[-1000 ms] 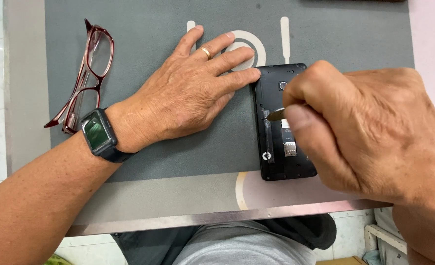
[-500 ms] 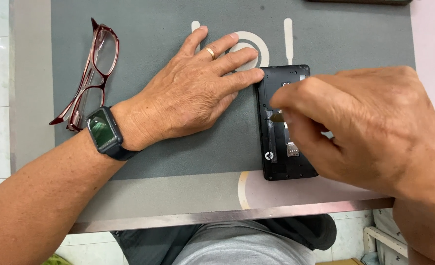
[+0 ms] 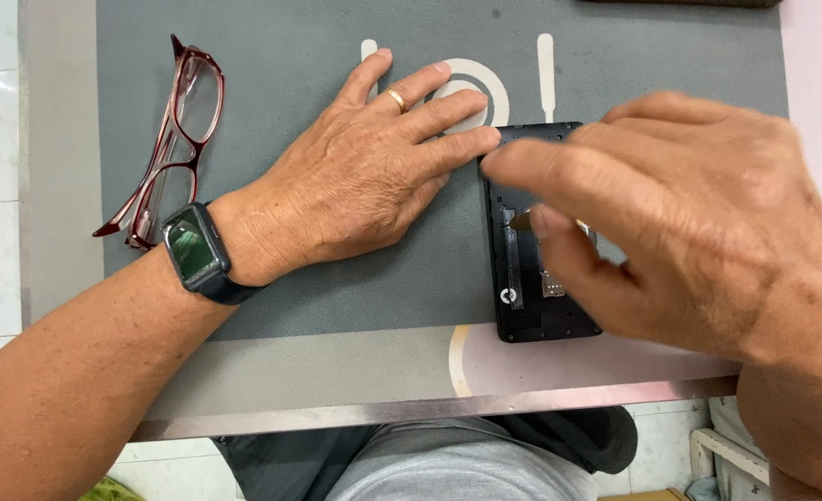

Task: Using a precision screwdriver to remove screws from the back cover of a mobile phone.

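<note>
red-framed glasses [image 3: 165,148] folded, upper left on grey mat [image 3: 290,56] | left hand [image 3: 355,181] centre, flat and open, fingertips touching phone edge | opened black phone [image 3: 522,278] right of centre on surface | right hand [image 3: 689,223] over phone, thumb and forefinger pinching small metal tool [image 3: 522,221]

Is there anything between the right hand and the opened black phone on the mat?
Nothing visible. The right hand is already over the phone, its thumb and forefinger pinching a small metal piece down at the open back. The left hand lies flat beside it, fingertips against the phone's left edge, not in the way.
</note>
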